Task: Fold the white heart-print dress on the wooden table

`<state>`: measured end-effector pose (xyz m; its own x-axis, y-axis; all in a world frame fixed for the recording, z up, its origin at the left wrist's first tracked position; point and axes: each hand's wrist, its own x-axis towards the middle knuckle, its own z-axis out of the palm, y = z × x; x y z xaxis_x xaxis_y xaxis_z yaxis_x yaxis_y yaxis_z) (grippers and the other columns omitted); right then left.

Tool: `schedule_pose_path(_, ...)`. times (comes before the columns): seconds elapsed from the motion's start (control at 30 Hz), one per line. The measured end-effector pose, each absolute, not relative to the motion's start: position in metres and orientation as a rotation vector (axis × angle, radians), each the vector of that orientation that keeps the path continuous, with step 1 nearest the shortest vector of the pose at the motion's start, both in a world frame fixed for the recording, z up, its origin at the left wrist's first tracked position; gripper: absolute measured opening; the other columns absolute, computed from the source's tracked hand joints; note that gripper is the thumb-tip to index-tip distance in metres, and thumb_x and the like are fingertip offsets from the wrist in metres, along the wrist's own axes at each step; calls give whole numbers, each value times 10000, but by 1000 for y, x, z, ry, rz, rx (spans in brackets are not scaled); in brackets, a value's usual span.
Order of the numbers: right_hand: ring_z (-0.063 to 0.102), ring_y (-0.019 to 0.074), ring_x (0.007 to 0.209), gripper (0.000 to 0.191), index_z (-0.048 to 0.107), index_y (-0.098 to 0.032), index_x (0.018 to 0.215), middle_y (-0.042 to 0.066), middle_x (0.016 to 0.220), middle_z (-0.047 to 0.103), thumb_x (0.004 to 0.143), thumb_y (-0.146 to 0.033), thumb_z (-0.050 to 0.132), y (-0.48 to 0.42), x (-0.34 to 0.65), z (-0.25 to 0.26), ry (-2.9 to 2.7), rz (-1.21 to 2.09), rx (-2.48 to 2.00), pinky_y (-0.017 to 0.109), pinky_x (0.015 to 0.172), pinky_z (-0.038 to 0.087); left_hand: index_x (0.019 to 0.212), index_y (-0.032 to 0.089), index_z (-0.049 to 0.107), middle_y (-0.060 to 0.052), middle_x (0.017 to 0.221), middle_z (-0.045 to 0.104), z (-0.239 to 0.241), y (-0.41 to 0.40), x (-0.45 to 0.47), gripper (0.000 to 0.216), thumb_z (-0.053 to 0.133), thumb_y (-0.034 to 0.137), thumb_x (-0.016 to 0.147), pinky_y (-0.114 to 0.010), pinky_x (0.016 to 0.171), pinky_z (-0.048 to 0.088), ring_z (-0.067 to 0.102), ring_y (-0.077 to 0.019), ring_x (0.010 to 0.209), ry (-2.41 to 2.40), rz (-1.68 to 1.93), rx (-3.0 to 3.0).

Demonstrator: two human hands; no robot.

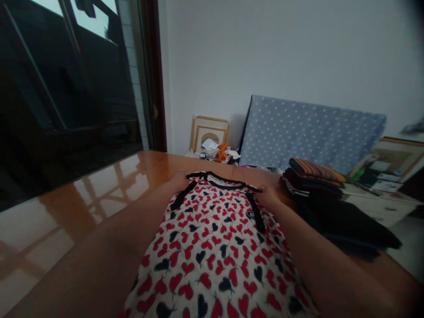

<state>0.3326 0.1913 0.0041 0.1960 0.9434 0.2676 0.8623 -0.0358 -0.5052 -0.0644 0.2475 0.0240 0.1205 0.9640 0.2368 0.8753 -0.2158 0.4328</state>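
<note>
A white garment (215, 247) printed with red and black hearts, with black trim at the neck, lies flat on a glossy wooden table (109, 194). My left hand (179, 179) grips its far left shoulder corner. At the far right shoulder corner my right hand (267, 195) holds the cloth. Both arms run along the garment's sides, and the fingers are partly hidden under the fabric.
A stack of folded clothes (311, 176), striped on top, sits at the right over dark fabric (344, 225). Behind the table stand a dotted blue mattress (308, 132), picture frames (208, 132) and clutter (221, 152). A dark glass door (66, 88) fills the left.
</note>
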Motion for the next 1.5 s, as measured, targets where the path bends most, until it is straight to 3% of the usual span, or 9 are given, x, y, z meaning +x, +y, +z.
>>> schedule_pose_path(0.3,590,182,717,163,698,-188,785,28,744,657,740,-269,564,56,320,52,-1766,109,-1804,256,625,378,829,176,666,-44,866,661,75,100,-105,145,531,190,777,-291,774,461,595,-197,854,1677,954,2337)
schedule_pose_path(0.5,599,199,817,225,679,-196,891,44,886,654,764,-298,524,-74,307,57,-1768,67,-1720,277,712,410,916,184,637,-55,923,635,68,-25,-136,177,500,222,810,-339,836,448,582,-219,902,1609,1041,2340)
schedule_pose_path(0.67,583,211,821,216,662,-197,889,48,874,632,772,-313,523,-151,296,43,-1772,-4,-1653,304,741,416,888,195,613,-50,913,612,56,-94,-147,152,484,194,806,-347,844,451,571,-220,907,1529,1113,2375)
schedule_pose_path(0.9,566,223,817,185,647,-202,847,57,844,631,777,-295,503,-212,277,36,-1756,-23,-1616,317,743,418,941,198,599,-44,956,590,49,-152,-161,155,500,208,823,-336,859,447,565,-217,943,1560,1146,2335)
schedule_pose_path(1.27,586,226,921,237,651,-205,956,60,969,636,775,-275,516,-256,272,15,-1706,33,-1652,328,834,443,985,194,593,-69,1031,595,36,-190,-171,201,490,201,813,-347,927,435,557,-232,1015,1586,1090,2388)
schedule_pose_path(1.5,574,205,957,267,657,-268,1007,32,1072,598,782,-194,531,-285,273,8,-1939,57,-1807,303,812,413,1050,252,623,-58,1156,597,32,-209,-182,253,567,283,805,-393,971,400,538,-256,1088,1695,765,2538)
